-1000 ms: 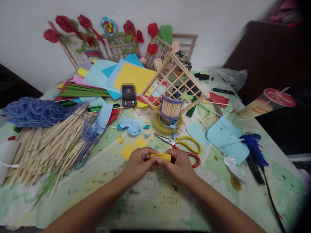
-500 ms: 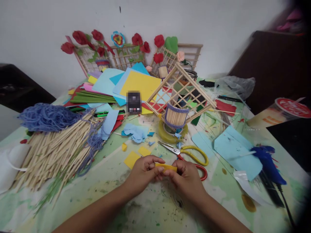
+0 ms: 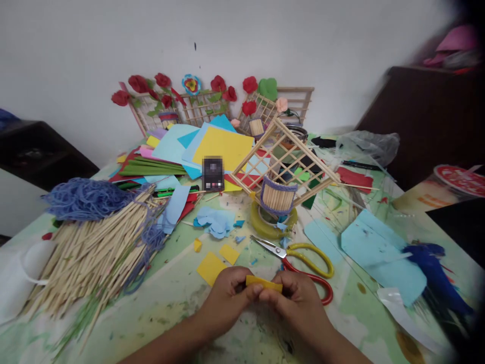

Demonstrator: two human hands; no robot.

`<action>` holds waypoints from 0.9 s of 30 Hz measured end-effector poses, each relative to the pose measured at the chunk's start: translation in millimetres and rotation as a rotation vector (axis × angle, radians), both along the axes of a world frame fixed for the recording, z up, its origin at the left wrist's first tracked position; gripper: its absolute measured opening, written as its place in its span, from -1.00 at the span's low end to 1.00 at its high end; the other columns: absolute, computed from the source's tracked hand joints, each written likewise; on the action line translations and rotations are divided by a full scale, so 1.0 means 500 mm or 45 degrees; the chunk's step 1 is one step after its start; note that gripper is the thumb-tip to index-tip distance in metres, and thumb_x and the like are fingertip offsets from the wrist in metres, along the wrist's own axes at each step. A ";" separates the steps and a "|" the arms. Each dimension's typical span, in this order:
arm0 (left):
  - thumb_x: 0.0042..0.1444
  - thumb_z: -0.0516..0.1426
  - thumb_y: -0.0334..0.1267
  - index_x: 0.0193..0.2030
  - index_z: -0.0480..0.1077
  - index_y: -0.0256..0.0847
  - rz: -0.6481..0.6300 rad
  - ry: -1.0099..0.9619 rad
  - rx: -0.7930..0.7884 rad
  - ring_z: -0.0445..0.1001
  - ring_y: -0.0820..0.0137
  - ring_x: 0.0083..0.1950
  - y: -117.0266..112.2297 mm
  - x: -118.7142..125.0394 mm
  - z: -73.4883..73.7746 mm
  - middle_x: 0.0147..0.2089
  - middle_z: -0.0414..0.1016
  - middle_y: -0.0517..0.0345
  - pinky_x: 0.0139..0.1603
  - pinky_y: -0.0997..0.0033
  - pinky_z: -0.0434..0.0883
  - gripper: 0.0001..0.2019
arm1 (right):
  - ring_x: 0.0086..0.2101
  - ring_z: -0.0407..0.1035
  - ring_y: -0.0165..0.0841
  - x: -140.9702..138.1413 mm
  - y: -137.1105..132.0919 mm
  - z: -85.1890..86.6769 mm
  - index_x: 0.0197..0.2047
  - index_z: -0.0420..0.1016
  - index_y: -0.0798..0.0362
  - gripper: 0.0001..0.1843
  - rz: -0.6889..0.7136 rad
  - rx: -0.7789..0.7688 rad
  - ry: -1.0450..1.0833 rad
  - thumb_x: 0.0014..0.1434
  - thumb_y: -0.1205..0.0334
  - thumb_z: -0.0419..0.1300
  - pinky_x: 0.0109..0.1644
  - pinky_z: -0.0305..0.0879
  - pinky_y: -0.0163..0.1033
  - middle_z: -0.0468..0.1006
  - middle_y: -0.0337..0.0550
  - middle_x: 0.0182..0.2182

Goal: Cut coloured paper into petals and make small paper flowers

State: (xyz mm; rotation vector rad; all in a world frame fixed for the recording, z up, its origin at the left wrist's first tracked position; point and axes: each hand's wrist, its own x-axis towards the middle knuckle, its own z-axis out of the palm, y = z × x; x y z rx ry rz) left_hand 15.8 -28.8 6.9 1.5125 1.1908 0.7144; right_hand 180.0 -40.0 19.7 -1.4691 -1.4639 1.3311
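Between my two hands is a small folded piece of yellow paper (image 3: 264, 283). My left hand (image 3: 233, 298) pinches its left end, and my right hand (image 3: 297, 298) grips the right end, with both thumbs almost meeting on the near side. Scissors (image 3: 288, 258) with one yellow and one red handle lie just beyond my right hand. Past my left hand are flat yellow paper pieces (image 3: 212, 268) and a light-blue paper flower (image 3: 215, 221). A stick lattice frame (image 3: 284, 162) with a small stick basket (image 3: 278, 196) leans over a roll of tape (image 3: 261, 222).
Thin wooden sticks (image 3: 94, 258) and blue yarn (image 3: 87, 198) fill the left side. Coloured paper sheets (image 3: 223, 146) and a dark device (image 3: 212, 174) lie behind. On the right are light-blue paper (image 3: 379, 253), a blue glue-gun-like tool (image 3: 435, 273) and a lidded cup (image 3: 428, 194).
The view has tilted up slightly, so everything sits lower in the picture. Both hands stay on the yellow paper; its long edge now shows more above the fingers.
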 end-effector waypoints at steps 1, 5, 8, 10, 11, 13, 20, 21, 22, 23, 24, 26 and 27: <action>0.01 0.08 0.14 -0.64 0.23 -0.25 0.007 0.039 0.045 0.15 0.48 -0.52 -0.002 0.000 0.000 -0.62 0.12 0.26 -0.50 0.49 0.05 -0.52 | -0.64 0.06 -0.48 0.000 -0.001 0.000 -0.66 0.30 0.07 -0.56 0.015 0.031 -0.014 -0.10 -0.14 0.21 -0.61 -0.05 -0.39 0.20 -0.30 -0.73; 0.02 0.04 0.20 -0.64 0.24 -0.24 -0.008 0.110 0.143 0.20 0.45 -0.52 -0.009 -0.001 -0.003 -0.62 0.17 0.23 -0.48 0.48 0.09 -0.48 | -0.61 0.11 -0.47 0.002 -0.006 -0.002 -0.64 0.34 0.08 -0.53 0.125 0.140 -0.084 0.00 -0.16 0.13 -0.59 -0.04 -0.39 0.20 -0.29 -0.70; -0.01 0.03 0.25 -0.67 0.19 -0.24 0.021 0.147 0.151 0.18 0.47 -0.54 -0.010 -0.002 -0.009 -0.63 0.15 0.23 -0.50 0.48 0.07 -0.45 | -0.62 0.08 -0.48 0.005 -0.007 -0.006 -0.68 0.24 0.07 -0.48 0.161 0.166 -0.123 0.06 -0.16 0.08 -0.59 -0.06 -0.39 0.16 -0.31 -0.71; -0.02 0.01 0.29 -0.68 0.18 -0.24 0.038 0.158 0.158 0.17 0.47 -0.55 -0.009 -0.002 -0.013 -0.64 0.13 0.23 -0.51 0.49 0.07 -0.42 | -0.62 0.08 -0.49 0.008 -0.006 -0.008 -0.69 0.18 0.07 -0.48 0.161 0.181 -0.164 0.07 -0.15 0.07 -0.58 -0.06 -0.40 0.16 -0.31 -0.71; -0.02 -0.01 0.31 -0.69 0.18 -0.24 0.041 0.160 0.162 0.16 0.47 -0.56 -0.007 -0.003 -0.014 -0.65 0.13 0.23 -0.52 0.49 0.06 -0.40 | -0.62 0.08 -0.49 0.009 -0.005 -0.009 -0.69 0.15 0.06 -0.48 0.158 0.190 -0.189 0.08 -0.14 0.07 -0.58 -0.07 -0.40 0.16 -0.31 -0.71; -0.03 -0.03 0.33 -0.70 0.20 -0.24 0.033 0.153 0.170 0.16 0.48 -0.58 -0.004 -0.004 -0.014 -0.66 0.14 0.23 -0.53 0.49 0.07 -0.38 | -0.63 0.07 -0.49 0.012 -0.004 -0.011 -0.70 0.11 0.06 -0.48 0.158 0.220 -0.241 0.09 -0.13 0.07 -0.59 -0.09 -0.40 0.15 -0.31 -0.72; 0.07 -0.08 0.28 -0.67 0.37 -0.24 -0.043 0.123 0.228 0.31 0.45 -0.57 0.004 -0.008 -0.013 -0.66 0.32 0.14 -0.50 0.48 0.17 -0.37 | -0.65 0.15 -0.48 0.018 0.000 -0.021 -0.68 0.22 0.07 -0.47 0.218 0.305 -0.334 0.16 -0.11 0.03 -0.60 -0.08 -0.39 0.27 -0.26 -0.73; 0.07 -0.09 0.28 -0.68 0.38 -0.23 -0.052 0.120 0.245 0.30 0.46 -0.59 0.004 -0.008 -0.012 -0.68 0.32 0.13 -0.51 0.48 0.17 -0.36 | -0.65 0.16 -0.47 0.018 0.000 -0.022 -0.68 0.24 0.07 -0.46 0.228 0.306 -0.333 0.17 -0.12 0.02 -0.60 -0.07 -0.39 0.29 -0.25 -0.73; 0.07 -0.10 0.29 -0.70 0.38 -0.23 -0.057 0.122 0.264 0.29 0.47 -0.60 0.005 -0.008 -0.011 -0.69 0.32 0.13 -0.51 0.48 0.17 -0.34 | -0.65 0.17 -0.47 0.018 0.001 -0.023 -0.68 0.26 0.07 -0.45 0.234 0.313 -0.338 0.17 -0.13 0.01 -0.60 -0.07 -0.39 0.31 -0.24 -0.73; 0.07 -0.10 0.29 -0.72 0.38 -0.23 -0.062 0.131 0.283 0.28 0.48 -0.62 0.005 -0.008 -0.009 -0.71 0.31 0.13 -0.52 0.49 0.17 -0.33 | -0.65 0.18 -0.47 0.018 0.001 -0.023 -0.68 0.27 0.07 -0.44 0.236 0.325 -0.352 0.17 -0.14 0.01 -0.60 -0.07 -0.39 0.32 -0.23 -0.73; 0.06 -0.10 0.30 -0.74 0.38 -0.23 -0.065 0.143 0.298 0.28 0.48 -0.63 0.006 -0.007 -0.008 -0.72 0.31 0.13 -0.53 0.49 0.17 -0.32 | -0.66 0.19 -0.47 0.019 0.002 -0.024 -0.69 0.27 0.07 -0.43 0.239 0.342 -0.372 0.17 -0.16 0.00 -0.60 -0.08 -0.38 0.33 -0.22 -0.73; 0.05 -0.10 0.31 -0.76 0.39 -0.23 -0.063 0.151 0.306 0.28 0.49 -0.64 0.006 -0.007 -0.005 -0.74 0.31 0.13 -0.54 0.50 0.17 -0.31 | -0.66 0.18 -0.47 0.021 0.002 -0.024 -0.69 0.28 0.08 -0.41 0.253 0.369 -0.406 0.18 -0.17 -0.01 -0.60 -0.09 -0.37 0.33 -0.22 -0.74; 0.04 -0.10 0.32 -0.75 0.40 -0.24 -0.062 0.147 0.291 0.28 0.49 -0.64 0.006 -0.007 -0.003 -0.74 0.32 0.12 -0.54 0.51 0.17 -0.30 | -0.66 0.19 -0.47 0.023 0.003 -0.023 -0.69 0.29 0.08 -0.41 0.258 0.368 -0.410 0.19 -0.17 -0.02 -0.59 -0.09 -0.37 0.33 -0.22 -0.74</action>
